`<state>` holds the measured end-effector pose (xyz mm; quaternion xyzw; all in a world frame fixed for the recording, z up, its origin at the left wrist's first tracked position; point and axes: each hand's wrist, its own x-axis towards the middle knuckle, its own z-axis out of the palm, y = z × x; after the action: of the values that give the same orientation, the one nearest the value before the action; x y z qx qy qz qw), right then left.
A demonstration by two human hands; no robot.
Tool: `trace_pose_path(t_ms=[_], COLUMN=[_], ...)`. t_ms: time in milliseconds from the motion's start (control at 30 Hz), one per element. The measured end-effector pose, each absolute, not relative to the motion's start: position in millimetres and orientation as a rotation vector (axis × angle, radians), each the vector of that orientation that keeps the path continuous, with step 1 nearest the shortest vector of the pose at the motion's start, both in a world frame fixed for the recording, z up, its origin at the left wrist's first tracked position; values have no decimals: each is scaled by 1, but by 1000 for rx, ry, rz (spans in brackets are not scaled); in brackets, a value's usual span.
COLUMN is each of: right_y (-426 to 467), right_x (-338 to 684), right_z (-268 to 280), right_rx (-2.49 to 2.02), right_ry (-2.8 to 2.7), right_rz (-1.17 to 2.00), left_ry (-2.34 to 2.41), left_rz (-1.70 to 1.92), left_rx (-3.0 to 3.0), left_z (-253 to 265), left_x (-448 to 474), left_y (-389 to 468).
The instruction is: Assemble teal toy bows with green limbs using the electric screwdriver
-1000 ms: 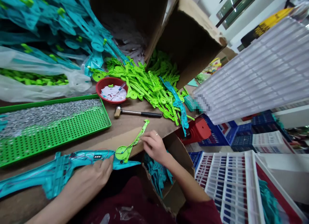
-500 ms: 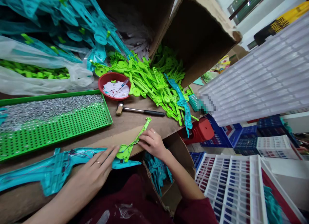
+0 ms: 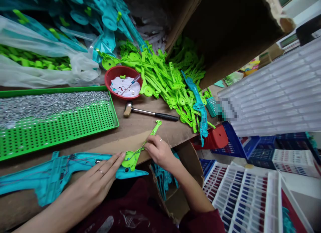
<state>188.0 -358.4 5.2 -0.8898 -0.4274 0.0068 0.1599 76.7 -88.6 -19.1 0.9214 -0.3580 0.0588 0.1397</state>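
Note:
On the table's front edge lies a long turquoise plastic shell (image 3: 82,157) with thin wires inside. A lime-green plastic arm (image 3: 136,156) with a round end sits against its right part, slanting up and away. My left hand (image 3: 100,176) lies across the shell, fingers stretched out and fingertips at the green round end; its thumb is hidden. A thin dark wire (image 3: 137,150) crosses the round end towards my right hand (image 3: 159,152). That hand is closed, thumb and fingers pinching the wire beside the green arm; the fingertips are partly hidden.
A hammer (image 3: 150,113) lies beyond my hands. Behind it are a red bowl (image 3: 110,84) with white scraps and a screwdriver, and a heap of green arms (image 3: 163,82). A green tray (image 3: 82,121) holds many screws. White crates (image 3: 240,196) stand at the right.
The view has shifted a little, so the background sits farther right and slightly higher. Both hands keep nearly the same places on the pieces; the wire shows more plainly now.

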Motion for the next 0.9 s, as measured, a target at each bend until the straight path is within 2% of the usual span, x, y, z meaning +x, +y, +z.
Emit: trace_pose_path(t_ms=[267,500,767,900], right_y=[-360,-355,-354,-354], right_x=[226,240,245,249], right_z=[22,26,26,46], right_rx=[-2330,-2281,-2247,-2213], right_ry=[-1354,-1449,-1394,-1447], right_rz=[453,609,715,806], left_ry=[-1072,-1028,-1110,-1056], left_rz=[360,356,579,706], left_rx=[2611,2599,2671,2682], left_z=[-11,-15,-23,-31], left_x=[81,80,85,85], left_y=[-88,-91,-96,-101])
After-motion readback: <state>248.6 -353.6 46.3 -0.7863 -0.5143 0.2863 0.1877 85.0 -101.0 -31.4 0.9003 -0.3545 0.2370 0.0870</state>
